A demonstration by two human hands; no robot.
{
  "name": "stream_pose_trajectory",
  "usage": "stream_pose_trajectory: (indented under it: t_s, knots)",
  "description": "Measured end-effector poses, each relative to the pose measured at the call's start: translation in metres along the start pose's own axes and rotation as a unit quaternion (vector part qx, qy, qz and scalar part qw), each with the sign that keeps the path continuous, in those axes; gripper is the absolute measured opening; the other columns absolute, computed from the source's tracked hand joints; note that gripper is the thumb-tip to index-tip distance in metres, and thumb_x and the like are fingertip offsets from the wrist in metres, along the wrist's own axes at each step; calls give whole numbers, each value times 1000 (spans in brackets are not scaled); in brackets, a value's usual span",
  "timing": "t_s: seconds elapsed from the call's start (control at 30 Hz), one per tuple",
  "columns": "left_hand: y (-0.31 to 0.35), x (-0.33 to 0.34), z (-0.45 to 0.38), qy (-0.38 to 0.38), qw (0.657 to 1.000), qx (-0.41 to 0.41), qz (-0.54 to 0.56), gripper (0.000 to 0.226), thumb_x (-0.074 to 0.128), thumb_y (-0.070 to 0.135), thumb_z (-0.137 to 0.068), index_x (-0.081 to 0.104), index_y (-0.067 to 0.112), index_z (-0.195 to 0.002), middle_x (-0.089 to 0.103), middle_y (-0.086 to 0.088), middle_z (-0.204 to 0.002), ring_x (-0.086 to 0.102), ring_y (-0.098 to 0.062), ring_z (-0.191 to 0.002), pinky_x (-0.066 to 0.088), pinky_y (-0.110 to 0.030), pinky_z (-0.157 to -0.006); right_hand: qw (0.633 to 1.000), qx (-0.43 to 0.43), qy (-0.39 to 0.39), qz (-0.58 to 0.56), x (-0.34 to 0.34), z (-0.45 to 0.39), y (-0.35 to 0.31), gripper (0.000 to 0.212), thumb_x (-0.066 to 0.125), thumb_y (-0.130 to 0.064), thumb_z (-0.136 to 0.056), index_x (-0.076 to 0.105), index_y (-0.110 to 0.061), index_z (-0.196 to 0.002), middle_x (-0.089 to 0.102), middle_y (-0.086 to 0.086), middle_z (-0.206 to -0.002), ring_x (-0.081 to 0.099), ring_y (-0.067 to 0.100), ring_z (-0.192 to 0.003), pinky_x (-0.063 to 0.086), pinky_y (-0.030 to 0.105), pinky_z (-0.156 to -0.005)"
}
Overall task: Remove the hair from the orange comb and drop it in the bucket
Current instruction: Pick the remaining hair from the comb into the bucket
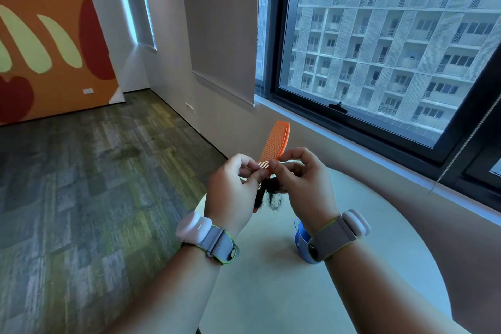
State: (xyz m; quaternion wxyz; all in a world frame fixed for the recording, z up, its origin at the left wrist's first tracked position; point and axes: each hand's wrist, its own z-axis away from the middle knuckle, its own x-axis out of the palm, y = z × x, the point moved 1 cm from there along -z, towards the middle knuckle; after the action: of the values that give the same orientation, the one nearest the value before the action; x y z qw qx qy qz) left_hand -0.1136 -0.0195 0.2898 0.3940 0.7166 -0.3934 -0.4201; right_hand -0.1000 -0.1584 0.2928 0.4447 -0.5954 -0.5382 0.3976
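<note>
Both hands hold a slim orange plastic comb (274,144) upright above a round pale green table (379,266): the left hand (230,192) pinches its lower teeth, and the right hand (303,184) has fingertips closed on the spine and on a dark tangle of hair (272,199) hanging at the comb's 6 o'clock. A small blue plastic bucket (302,241) stands on the table at the comb's 5 o'clock, mostly hidden behind the right wrist's grey strap (333,238). Grey-green carpet (95,184) lies at 9 o'clock; a dark-framed window (379,62) fills 2 o'clock.
</note>
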Motion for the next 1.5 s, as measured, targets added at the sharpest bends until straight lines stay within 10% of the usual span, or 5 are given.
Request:
stream_pose_trajectory:
  t_s: [0.73, 1.0, 1.23, 1.5]
  knots:
    - [6, 10, 8, -24, 999, -15, 16, 14, 74, 20, -87, 61, 20, -83, 68, -1, -74, 56, -5, -51, 38, -13, -39, 1000, 11, -7, 3, -14, 5, -1, 13, 75, -17, -87, 64, -14, -93, 72, 17, -79, 70, 41, -72, 60, 53, -68]
    - [3, 8, 9, -16, 999, 4, 41, 43, 77, 36, -84, 52, 41, -119, 71, 5, -74, 66, -13, -72, 53, -32, -69, 1000, 14, -10, 8, -12, 5, -4, 12, 71, -7, -88, 63, -9, -95, 71, 8, -71, 69, 21, -58, 54, 28, -55]
    - [0, 13, 7, -8, 1000, 23, 12, 15, 73, 28, -88, 60, 25, -81, 66, 6, -65, 61, -11, -62, 46, -26, -57, 1000, 11, -12, 15, -13, 3, 0, 12, 72, -7, -88, 63, -13, -94, 72, 12, -74, 70, 30, -66, 59, 41, -63]
    - [-2, 14, 5, -53, 997, -16, 52, 32, 74, 44, -85, 60, 35, -112, 72, 7, -83, 67, -10, -71, 53, -29, -70, 1000, 14, -6, -2, -15, 1, 1, 16, 72, -7, -87, 62, -13, -97, 73, 12, -75, 69, 26, -63, 59, 39, -63]
